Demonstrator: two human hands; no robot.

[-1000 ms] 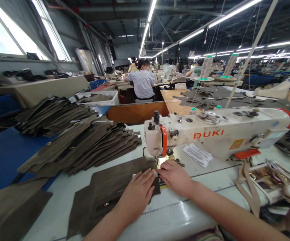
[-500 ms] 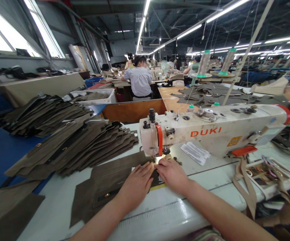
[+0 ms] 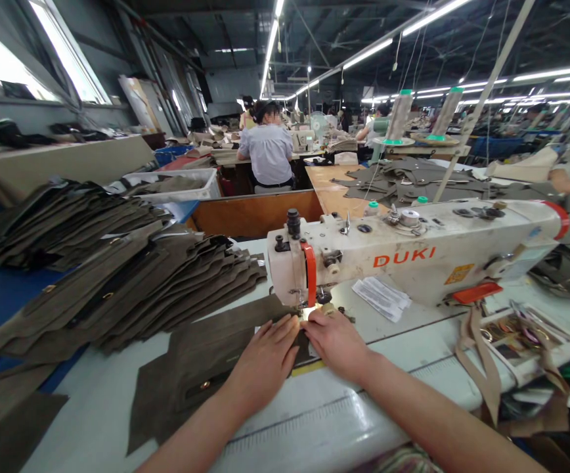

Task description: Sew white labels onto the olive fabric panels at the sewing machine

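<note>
A white sewing machine (image 3: 403,253) stands on the pale table, its needle area lit. Under its head lies a dark olive fabric piece (image 3: 186,368) with a gold stud and a dark strip. My left hand (image 3: 268,358) rests flat on the fabric, fingers stretched toward the needle. Just right of the needle, my right hand (image 3: 337,341) has its fingers bent and pressed together at the fabric's edge; what they hold, if anything, is hidden. A yellow strip (image 3: 308,368) shows on the table between my hands.
Stacked olive pieces (image 3: 181,282) lie left of the machine. White labels (image 3: 382,299) rest on its bed. At right are a tray of small parts (image 3: 531,338) and beige straps (image 3: 479,361). A person (image 3: 268,148) sits ahead; another person's arm shows at far right.
The view has shifted slightly, moving the machine and the stacks a little left in the picture. Both hands remain at the needle area in nearly the same pose.
</note>
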